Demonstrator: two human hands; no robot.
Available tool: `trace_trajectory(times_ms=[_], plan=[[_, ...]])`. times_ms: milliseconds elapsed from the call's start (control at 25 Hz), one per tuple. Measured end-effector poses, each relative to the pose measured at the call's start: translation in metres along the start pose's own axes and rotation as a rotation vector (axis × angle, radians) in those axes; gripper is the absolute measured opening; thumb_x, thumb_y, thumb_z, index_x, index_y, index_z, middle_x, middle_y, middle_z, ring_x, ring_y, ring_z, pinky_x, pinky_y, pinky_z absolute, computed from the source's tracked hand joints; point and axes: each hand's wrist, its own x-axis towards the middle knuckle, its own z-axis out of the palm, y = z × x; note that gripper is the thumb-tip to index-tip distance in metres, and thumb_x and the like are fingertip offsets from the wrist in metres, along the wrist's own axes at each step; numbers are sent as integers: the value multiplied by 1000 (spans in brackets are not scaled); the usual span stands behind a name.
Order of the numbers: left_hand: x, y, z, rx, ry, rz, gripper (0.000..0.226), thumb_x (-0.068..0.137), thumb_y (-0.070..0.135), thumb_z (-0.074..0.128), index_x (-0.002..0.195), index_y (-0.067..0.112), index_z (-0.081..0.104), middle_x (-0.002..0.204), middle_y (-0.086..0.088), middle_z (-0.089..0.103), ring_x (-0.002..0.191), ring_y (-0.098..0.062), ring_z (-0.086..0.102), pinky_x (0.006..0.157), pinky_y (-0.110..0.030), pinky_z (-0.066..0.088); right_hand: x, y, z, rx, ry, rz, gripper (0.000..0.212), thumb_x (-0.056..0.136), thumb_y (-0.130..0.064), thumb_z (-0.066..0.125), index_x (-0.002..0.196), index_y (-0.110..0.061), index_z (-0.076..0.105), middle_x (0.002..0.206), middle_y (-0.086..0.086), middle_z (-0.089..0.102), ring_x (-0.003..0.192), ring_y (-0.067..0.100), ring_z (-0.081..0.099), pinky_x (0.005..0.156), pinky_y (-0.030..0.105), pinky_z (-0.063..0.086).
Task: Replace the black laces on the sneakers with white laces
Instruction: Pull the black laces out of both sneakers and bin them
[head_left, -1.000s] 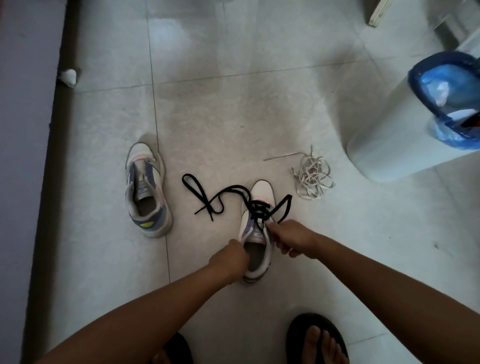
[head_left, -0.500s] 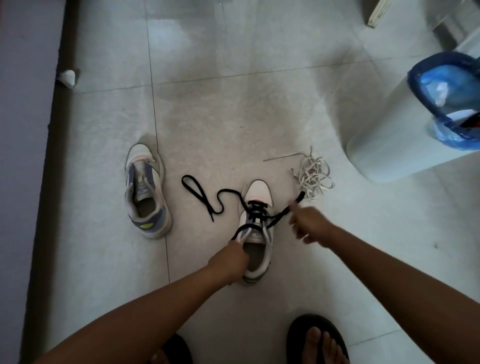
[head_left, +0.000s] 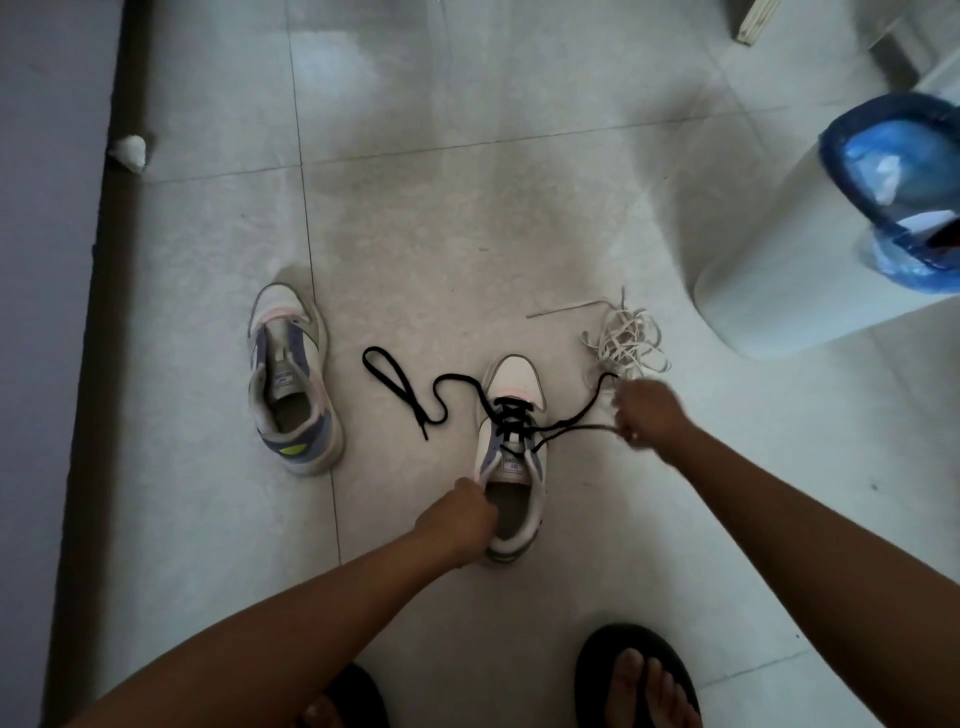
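Fingers of the right hand (head_left: 647, 415) pinch the black lace (head_left: 566, 423) and hold it taut out to the right of the near sneaker (head_left: 511, 457). A second ago this hand sat right at the tongue; it has since travelled right and a little farther away, toward the white laces (head_left: 626, 340), drawing a length of lace out through the upper eyelets. The left hand (head_left: 465, 519) has stayed put, its curled fingers gripping the sneaker's collar at the near left edge to hold it against the pull. The lace's other end lies loose in a loop on the floor (head_left: 467, 234) to the left, and crossings remain over the far eyelets, so the unlacing looks partly done. The second sneaker (head_left: 291, 379), farther left, carries no lace that I can see. White laces wait in a tangled heap just beyond the right hand, untouched. A white bin with a blue liner (head_left: 810, 270) stands far right.
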Motion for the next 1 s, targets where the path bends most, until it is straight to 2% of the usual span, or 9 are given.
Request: trace_trajectory(times_ms=[80, 160, 280, 400, 560, 640, 720, 840, 1000], plan=[[-2, 0, -1, -23, 14, -6, 26, 99, 21, 35, 114, 2, 42, 122, -19, 54, 109, -34, 55, 82, -33, 43, -25, 0, 26, 6, -357, 152, 41, 96, -43, 46, 72, -11, 55, 60, 8, 52, 49, 19, 48, 49, 20, 35], [-4, 0, -2, -20, 42, -4, 33, 98, 24, 35, 121, 0, 39, 121, -18, 55, 110, -33, 55, 82, -32, 41, -37, -2, 46, 41, -502, 121, 31, 94, -37, 52, 74, -13, 55, 57, 5, 49, 45, 14, 44, 46, 18, 31], [-4, 0, -3, 2, 29, 6, 33, 99, 23, 36, 119, -3, 39, 121, -19, 55, 110, -33, 55, 85, -35, 43, -29, -10, 47, 28, -364, -80, 20, 95, -15, 52, 76, -11, 52, 61, 7, 47, 47, 15, 43, 45, 20, 32], [-5, 0, -3, 75, -2, 47, 32, 101, 21, 32, 120, -4, 40, 117, -19, 53, 111, -33, 54, 87, -37, 43, -8, -18, 18, -169, -61, -302, 15, 92, -17, 58, 79, -10, 54, 61, 5, 54, 52, 15, 49, 53, 23, 40], [-4, -1, -4, 25, 7, 26, 30, 99, 22, 36, 117, -2, 41, 115, -19, 56, 110, -33, 55, 86, -36, 43, -22, -13, 21, -256, -378, -351, 15, 88, -27, 64, 78, -17, 57, 57, -6, 57, 46, 2, 51, 43, 13, 37], [-3, 0, -4, -17, 1, 1, 29, 98, 24, 38, 114, 0, 41, 120, -20, 56, 109, -33, 56, 84, -35, 43, -30, 0, 37, -387, -498, -453, 15, 87, -26, 65, 76, -17, 59, 62, -4, 60, 51, 0, 54, 52, 18, 39], [-3, 0, -4, -20, 2, -8, 30, 98, 26, 38, 114, 1, 41, 121, -20, 56, 109, -32, 56, 84, -34, 43, -17, 6, 32, -525, -226, -540, 13, 90, -24, 60, 85, -12, 61, 80, 7, 65, 75, 17, 61, 63, 27, 38], [-2, -3, -2, -32, 3, -23, 32, 97, 29, 38, 115, 3, 42, 119, -17, 57, 107, -32, 56, 82, -33, 42, 3, 4, -6, -597, 158, -367, 20, 94, -32, 51, 97, -13, 55, 96, 11, 64, 97, 30, 59, 67, 31, 34], [-5, -1, -10, 168, 178, 71, 37, 96, 41, 37, 112, 9, 44, 114, -12, 59, 102, -30, 59, 72, -31, 38, -29, -1, 20, -493, -54, -352, 49, 89, -52, 52, 123, -19, 39, 96, 6, 63, 94, 28, 61, 71, 32, 40]])
